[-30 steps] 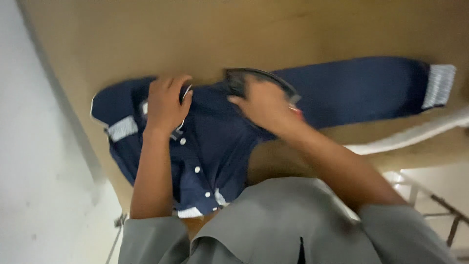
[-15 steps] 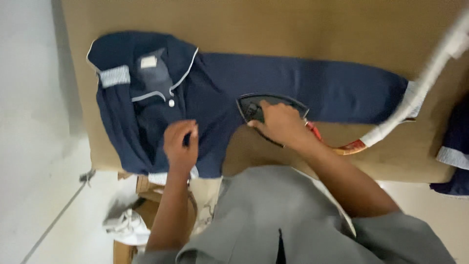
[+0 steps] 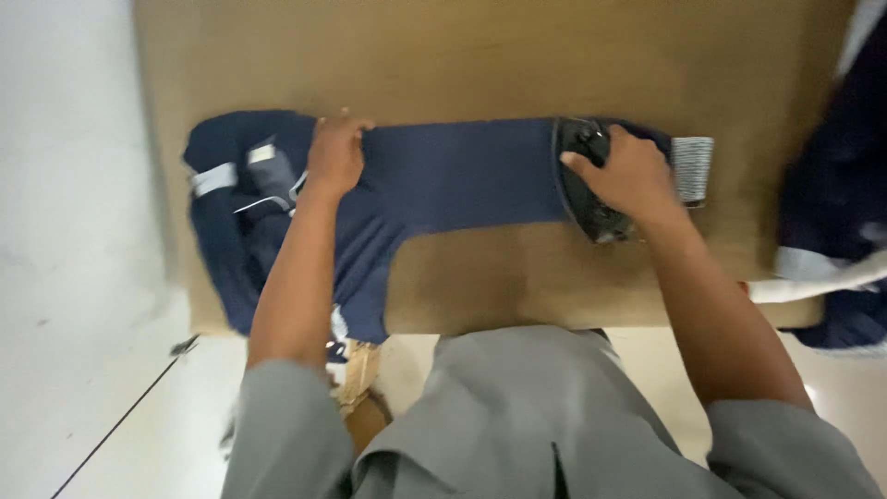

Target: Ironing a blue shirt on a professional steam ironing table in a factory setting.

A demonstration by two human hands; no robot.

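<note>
1. Shirt (image 3: 277, 212): dark blue, lying flat on the tan board (image 3: 480, 55). The body end with collar and pale trim sits at the left; its lower edge hangs over the near edge of the board.
2. Left hand (image 3: 334, 152): palm down, fingers spread, pressing the cloth flat where the sleeve (image 3: 462, 176) joins the body. It grips nothing.
3. Sleeve: stretched straight to the right and looks smooth between the two hands; judged pressed along most of its run.
4. Iron (image 3: 584, 185): black, resting on the sleeve's far end, just beside the pale striped cuff (image 3: 693, 166).
5. Right hand (image 3: 628, 171): clenched around the iron's handle.
6. Judgement: sleeve nearly done, cuff not yet covered; the body at left looks rumpled and left to do.
7. Far right: more dark cloth (image 3: 832, 185), blurred.
</note>
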